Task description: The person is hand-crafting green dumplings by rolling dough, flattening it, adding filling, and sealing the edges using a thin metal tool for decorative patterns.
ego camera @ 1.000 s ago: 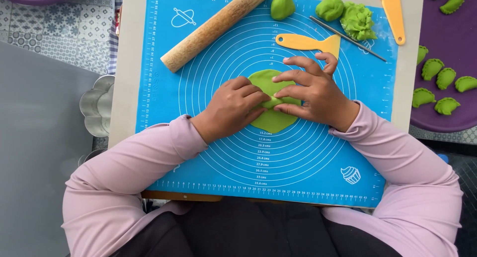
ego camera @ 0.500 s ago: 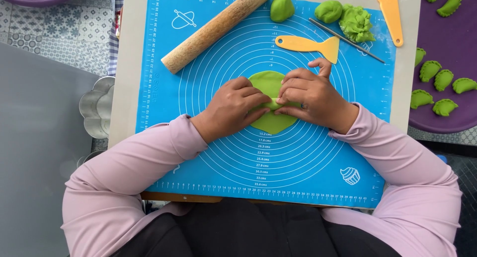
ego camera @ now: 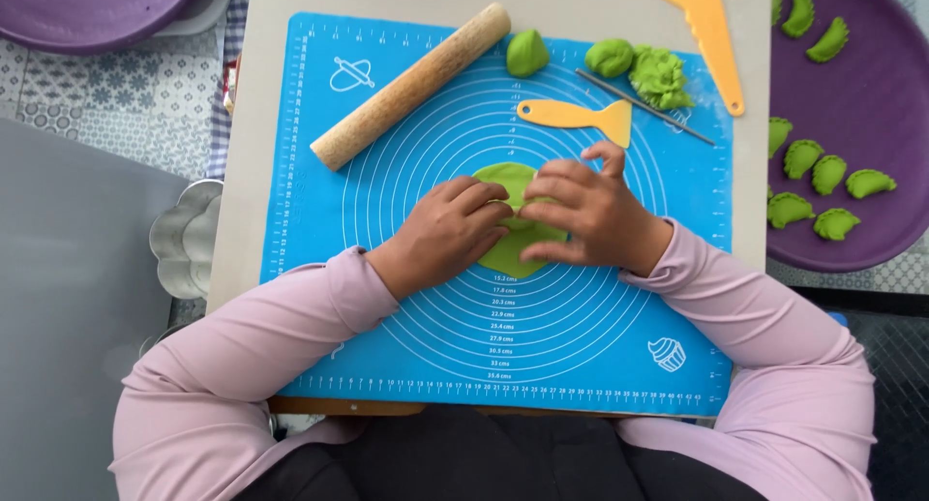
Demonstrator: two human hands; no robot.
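Fingers of the left hand (ego camera: 447, 232) and right hand (ego camera: 588, 215) pinch the flat green dough round (ego camera: 518, 254) at the centre of the blue silicone mat (ego camera: 310, 220). Pinching too hard could likely tear the thin dough.

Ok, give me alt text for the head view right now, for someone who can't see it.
Both hands, left hand and right hand, press on a flat green dough piece at the centre of a blue baking mat. A wooden rolling pin, a yellow scraper and dough lumps lie beyond.
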